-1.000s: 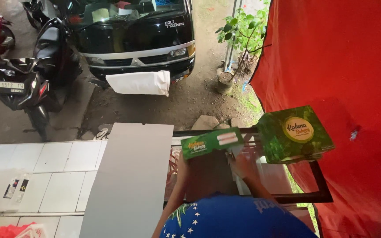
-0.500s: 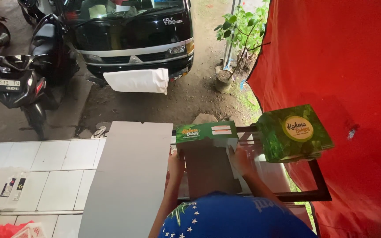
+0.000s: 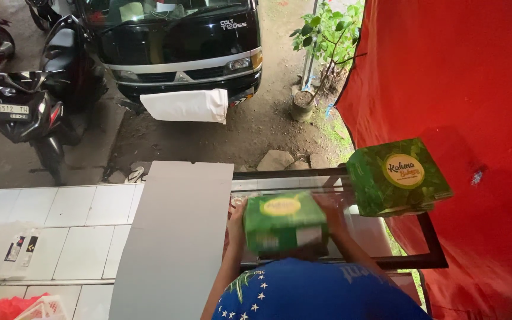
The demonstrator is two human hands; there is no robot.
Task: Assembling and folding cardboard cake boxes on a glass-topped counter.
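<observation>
The person is holding a green box (image 3: 284, 228) between both hands, above the glass counter (image 3: 303, 181) and just in front of their blue starred shirt (image 3: 315, 293). The left hand (image 3: 236, 220) is pressing against the box's left side, and the right hand (image 3: 332, 212) is gripping its right end; the fingers are mostly hidden behind the blurred box, so I cannot tell how they are spread. A second green box (image 3: 397, 176) is sitting to the right of the held box, at the counter's edge by the red tarp (image 3: 463, 89). A grey board (image 3: 176, 237) is lying to the left of the held box.
</observation>
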